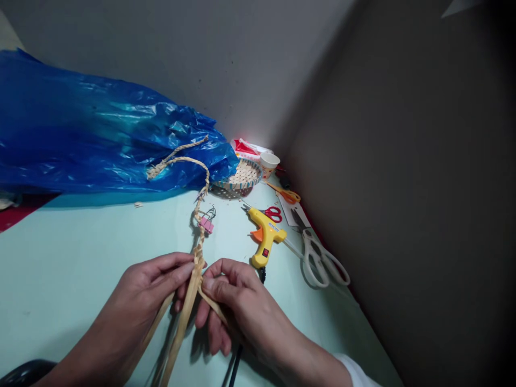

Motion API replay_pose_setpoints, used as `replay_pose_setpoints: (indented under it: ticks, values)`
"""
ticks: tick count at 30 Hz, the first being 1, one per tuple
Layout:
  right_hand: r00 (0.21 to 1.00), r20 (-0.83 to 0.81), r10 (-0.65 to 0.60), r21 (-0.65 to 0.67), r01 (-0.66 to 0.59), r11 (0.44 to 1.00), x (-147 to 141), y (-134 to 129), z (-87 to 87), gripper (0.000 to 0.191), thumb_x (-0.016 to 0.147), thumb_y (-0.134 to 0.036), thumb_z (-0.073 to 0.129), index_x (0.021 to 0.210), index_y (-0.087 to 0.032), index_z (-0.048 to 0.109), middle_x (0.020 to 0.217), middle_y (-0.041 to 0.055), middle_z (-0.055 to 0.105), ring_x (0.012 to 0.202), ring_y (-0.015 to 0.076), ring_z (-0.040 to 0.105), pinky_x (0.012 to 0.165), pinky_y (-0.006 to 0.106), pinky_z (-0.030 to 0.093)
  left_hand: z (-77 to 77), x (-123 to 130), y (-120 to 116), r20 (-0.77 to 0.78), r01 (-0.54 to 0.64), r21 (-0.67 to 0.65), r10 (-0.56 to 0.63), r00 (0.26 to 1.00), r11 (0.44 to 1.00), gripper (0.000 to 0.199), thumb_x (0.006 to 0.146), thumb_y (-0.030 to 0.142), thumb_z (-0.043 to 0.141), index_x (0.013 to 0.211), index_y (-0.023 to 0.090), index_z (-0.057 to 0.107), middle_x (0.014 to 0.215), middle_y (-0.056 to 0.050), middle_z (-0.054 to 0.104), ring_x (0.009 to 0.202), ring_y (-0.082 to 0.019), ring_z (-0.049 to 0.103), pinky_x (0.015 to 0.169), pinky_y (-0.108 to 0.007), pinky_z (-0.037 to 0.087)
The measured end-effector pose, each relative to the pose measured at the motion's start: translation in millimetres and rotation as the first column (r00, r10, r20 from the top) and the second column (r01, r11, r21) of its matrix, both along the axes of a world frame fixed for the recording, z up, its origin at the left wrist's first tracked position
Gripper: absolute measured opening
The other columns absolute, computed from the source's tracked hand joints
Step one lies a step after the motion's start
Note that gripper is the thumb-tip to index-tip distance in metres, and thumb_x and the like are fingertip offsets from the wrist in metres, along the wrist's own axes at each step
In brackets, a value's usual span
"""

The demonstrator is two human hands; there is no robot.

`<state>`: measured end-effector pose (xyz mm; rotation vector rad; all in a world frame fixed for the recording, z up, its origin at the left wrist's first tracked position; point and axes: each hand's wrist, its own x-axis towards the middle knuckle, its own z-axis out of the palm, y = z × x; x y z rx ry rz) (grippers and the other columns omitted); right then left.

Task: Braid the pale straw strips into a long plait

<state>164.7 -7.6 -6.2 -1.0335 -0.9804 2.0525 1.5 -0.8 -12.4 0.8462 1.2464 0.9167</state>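
A straw-coloured braided cord runs from the blue bag down the table to my hands. Its lower end splits into flat loose strands. My left hand pinches the braid at the point where the strands part, thumb on top. Just to the right, my right hand is closed on one strand between thumb and forefinger, its other fingers curled below. One strand hangs between the hands toward me, and another passes under my left hand. A pink binder clip sits on the braid above my fingers.
A large blue plastic bag lies at the back left. Right of the braid are a yellow glue gun, red-handled scissors, grey scissors and orange scissors. A woven basket and paper cup stand by the wall.
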Motion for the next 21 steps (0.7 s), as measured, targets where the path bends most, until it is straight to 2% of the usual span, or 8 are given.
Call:
replay_pose_setpoints:
  ticks: [3,5,7,10,14,16,18,21]
  values:
    - [1.0,0.017,0.001,0.03,-0.002,1.0,1,-2,-1.7,0.021,0.09,-0.037,0.058,0.092,-0.018,0.048,0.06,-0.0027,0.063,0.034,0.0075,0.051,0.035,0.014,0.036,1.4,2,-1,0.027,-0.021,-0.043,0.022,0.999,0.999,0.024,0.063,0.042,0.084,0.077,0.023,0.078,0.05,0.003,0.062,0.052,-0.015,0.058,0.051,-0.021,0.048]
    - [0.996,0.094,-0.005,0.096,-0.004,0.995,2,-3,-1.2,0.023,0.093,-0.037,0.057,0.103,-0.02,0.046,0.062,-0.0037,0.064,0.036,0.0079,0.053,0.038,0.015,0.036,2.6,3,-2,0.069,0.004,-0.075,0.002,0.998,0.997,0.024,0.066,0.042,0.083,0.08,0.023,0.079,0.05,0.001,0.065,0.051,-0.018,0.062,0.051,-0.022,0.049]
    - [0.985,0.167,0.034,0.134,-0.057,0.989,4,-2,0.2,0.026,0.096,-0.04,0.055,0.11,-0.02,0.047,0.064,-0.0031,0.064,0.039,0.0086,0.054,0.04,0.015,0.036,4.6,4,-3,0.118,0.009,-0.1,0.003,0.993,0.995,0.023,0.065,0.039,0.084,0.081,0.023,0.079,0.052,-0.001,0.069,0.051,-0.019,0.065,0.049,-0.023,0.05]
    - [0.972,0.207,0.113,0.145,-0.145,0.979,5,-1,1.9,0.028,0.1,-0.043,0.049,0.1,-0.016,0.058,0.07,0.0003,0.063,0.045,0.0072,0.054,0.043,0.016,0.035,9.1,6,-3,0.155,-0.061,-0.141,0.083,0.984,0.988,0.024,0.058,0.033,0.09,0.077,0.023,0.08,0.059,-0.001,0.073,0.055,-0.018,0.068,0.051,-0.021,0.053]
    - [0.95,0.312,0.032,0.255,-0.116,0.96,10,0,4.7,0.025,0.098,-0.04,0.054,0.088,-0.017,0.06,0.075,-0.0001,0.061,0.055,0.0082,0.05,0.052,0.02,0.04,14.5,8,-2,0.17,-0.152,-0.178,0.182,0.968,0.972,0.03,0.044,0.028,0.097,0.069,0.022,0.08,0.068,-0.001,0.076,0.06,-0.016,0.068,0.059,-0.021,0.06]
    - [0.888,0.458,-0.045,0.407,-0.164,0.899,12,-2,9.0,0.023,0.099,-0.035,0.053,0.085,-0.019,0.06,0.076,0.0,0.061,0.066,0.0117,0.054,0.063,0.024,0.043,16.1,9,-2,0.148,-0.184,-0.165,0.209,0.967,0.969,0.03,0.041,0.027,0.097,0.066,0.022,0.08,0.066,-0.001,0.076,0.062,-0.016,0.068,0.06,-0.018,0.059]
    - [0.765,0.601,-0.23,0.582,-0.221,0.783,13,-4,14.2,0.019,0.099,-0.031,0.052,0.091,-0.02,0.064,0.082,0.0016,0.061,0.08,0.0164,0.057,0.076,0.029,0.044,17.0,9,-1,0.111,-0.188,-0.134,0.204,0.973,0.973,0.027,0.045,0.029,0.095,0.067,0.023,0.081,0.067,-0.001,0.076,0.068,-0.016,0.069,0.062,-0.016,0.058]
    - [0.594,0.608,-0.527,0.76,-0.243,0.603,8,-9,17.5,0.02,0.098,-0.034,0.054,0.106,-0.019,0.063,0.089,0.0048,0.063,0.087,0.0211,0.058,0.082,0.035,0.043,17.4,9,-1,0.071,-0.154,-0.086,0.16,0.985,0.984,0.019,0.052,0.032,0.091,0.066,0.024,0.081,0.068,0.0,0.074,0.071,-0.016,0.069,0.066,-0.016,0.059]
